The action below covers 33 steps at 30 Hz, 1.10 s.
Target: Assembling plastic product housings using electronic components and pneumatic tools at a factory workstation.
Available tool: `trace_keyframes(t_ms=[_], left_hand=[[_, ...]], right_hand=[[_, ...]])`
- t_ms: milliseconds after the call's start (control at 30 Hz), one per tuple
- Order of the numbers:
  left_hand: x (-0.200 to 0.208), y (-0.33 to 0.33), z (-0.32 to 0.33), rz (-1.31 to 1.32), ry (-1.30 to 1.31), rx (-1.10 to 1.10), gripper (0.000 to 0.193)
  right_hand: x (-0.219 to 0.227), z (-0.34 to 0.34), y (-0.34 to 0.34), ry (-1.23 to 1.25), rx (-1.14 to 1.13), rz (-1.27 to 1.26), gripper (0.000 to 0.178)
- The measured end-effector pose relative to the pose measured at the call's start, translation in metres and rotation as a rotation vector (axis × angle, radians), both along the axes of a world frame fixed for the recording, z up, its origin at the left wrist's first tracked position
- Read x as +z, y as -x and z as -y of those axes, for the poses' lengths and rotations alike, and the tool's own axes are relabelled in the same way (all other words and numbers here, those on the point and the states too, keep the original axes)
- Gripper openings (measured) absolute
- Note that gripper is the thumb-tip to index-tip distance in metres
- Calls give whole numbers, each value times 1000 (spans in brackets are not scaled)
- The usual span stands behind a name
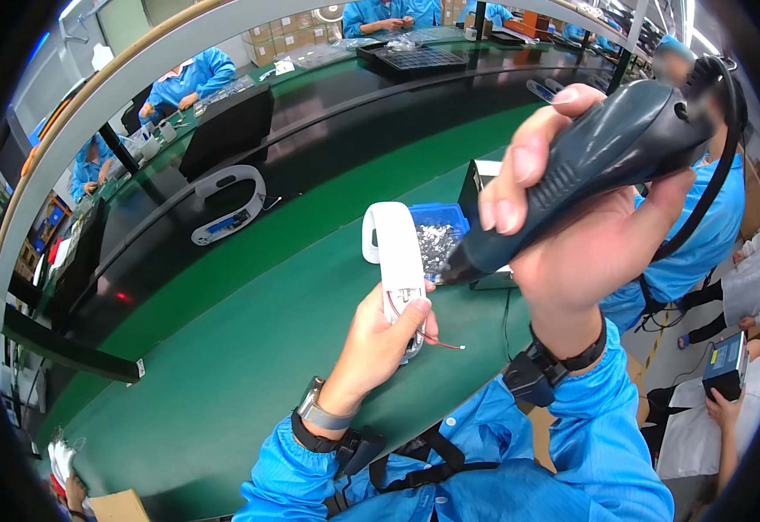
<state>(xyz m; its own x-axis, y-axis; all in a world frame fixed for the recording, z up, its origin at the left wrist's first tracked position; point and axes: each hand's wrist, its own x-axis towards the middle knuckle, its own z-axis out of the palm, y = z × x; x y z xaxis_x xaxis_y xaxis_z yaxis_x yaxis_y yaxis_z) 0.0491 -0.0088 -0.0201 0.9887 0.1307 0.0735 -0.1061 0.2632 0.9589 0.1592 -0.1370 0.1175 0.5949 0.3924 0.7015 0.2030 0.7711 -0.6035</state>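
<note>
My right hand point(571, 265) is wrapped round a dark electric screwdriver point(610, 161) with a black cord at its back end. Its tip slants down to the left, close to a blue tray point(460, 216) of small screws point(435, 244); whether it touches anything there is hard to make out. In my left hand point(369, 344) is a white curved plastic housing point(400, 248), held upright with the thumb across its lower end. A thin dark red wire point(441, 344) with a small white plug trails from that end.
Beyond the green bench top point(249, 348), another white curved housing point(232, 204) lies on the dark conveyor belt point(310, 143). A dark box point(477, 187) stands behind the screw tray. A metal frame post point(66, 344) rises at left. Co-workers in blue point(193, 78) sit across the line.
</note>
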Motion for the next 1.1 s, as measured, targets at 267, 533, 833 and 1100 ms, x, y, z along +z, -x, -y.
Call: trace_keyframes(t_ms=[267, 533, 833, 1100], left_hand=[[1, 3, -2, -18, 33, 3, 26], [-3, 3, -4, -25, 36, 5, 24], [-8, 1, -1, 11, 33, 26, 17], [-2, 2, -2, -7, 11, 32, 19]], right_hand=[[-12, -34, 14, -62, 95, -48, 92], [-20, -40, 19, -34, 115, -68, 94], [-23, -42, 30, 78, 49, 85, 95], [-17, -51, 31, 114, 46, 24, 97]])
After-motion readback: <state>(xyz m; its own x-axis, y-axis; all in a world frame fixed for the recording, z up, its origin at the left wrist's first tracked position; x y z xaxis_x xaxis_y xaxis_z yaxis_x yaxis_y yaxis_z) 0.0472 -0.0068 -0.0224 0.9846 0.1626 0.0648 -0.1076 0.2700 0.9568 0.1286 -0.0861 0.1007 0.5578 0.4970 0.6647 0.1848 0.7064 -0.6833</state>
